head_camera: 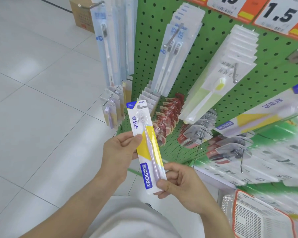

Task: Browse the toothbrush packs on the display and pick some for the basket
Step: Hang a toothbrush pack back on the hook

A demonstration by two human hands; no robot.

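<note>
I hold one toothbrush pack (145, 143), white, yellow and blue with a pale lilac brush inside, upright in front of me. My left hand (118, 152) pinches its left edge near the middle, thumb on the front. My right hand (179, 182) grips its lower end, thumb across the bottom right corner. More toothbrush packs hang on hooks of the green pegboard display (205, 54): a two-brush white pack (170, 55), a yellow-green pack (212, 90), and a matching yellow pack (265, 114) at right. The basket (260, 219), white mesh with an orange rim, sits at lower right.
Small red packs (167, 117) and grey packs (198, 129) hang on lower hooks. Bare metal hooks (243, 162) jut out toward me. Price signs (280, 12) top the display. A cardboard box (83, 14) stands on the white tiled floor at left.
</note>
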